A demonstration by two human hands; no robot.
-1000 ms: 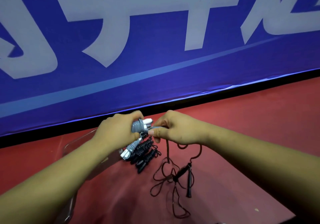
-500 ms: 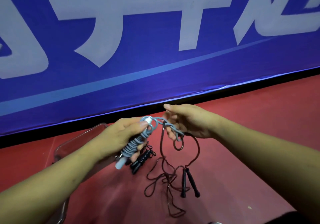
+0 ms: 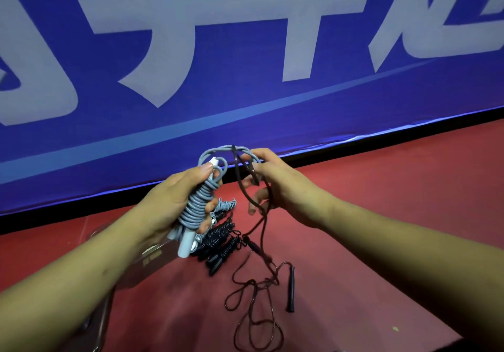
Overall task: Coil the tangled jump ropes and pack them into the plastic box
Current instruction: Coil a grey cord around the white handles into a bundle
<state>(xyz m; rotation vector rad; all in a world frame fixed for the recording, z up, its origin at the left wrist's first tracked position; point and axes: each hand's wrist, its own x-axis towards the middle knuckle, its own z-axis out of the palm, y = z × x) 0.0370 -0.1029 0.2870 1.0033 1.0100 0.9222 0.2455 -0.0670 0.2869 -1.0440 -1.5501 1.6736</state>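
Observation:
My left hand [image 3: 174, 204] grips a grey jump rope [image 3: 197, 207] wound in coils round its white handles, held upright. Its loose grey end arcs over to my right hand [image 3: 275, 185], which pinches that end. A thin dark rope [image 3: 256, 278] is caught on my right hand's fingers and hangs down to a loose tangle on the red floor, with a black handle [image 3: 291, 289] lying there. Two coiled black ropes [image 3: 221, 245] and another coiled grey one [image 3: 226, 205] lie below my hands. The clear plastic box [image 3: 103, 310] sits at lower left, mostly hidden under my left forearm.
A blue banner with large white characters [image 3: 245, 65] stands close behind the ropes, with a black strip along its base. Red floor [image 3: 395, 201] stretches to the right.
Both hands have risen and moved apart. The grey rope's end has been drawn out into a wider arc, and the dark rope has been lifted higher off the floor with my right hand.

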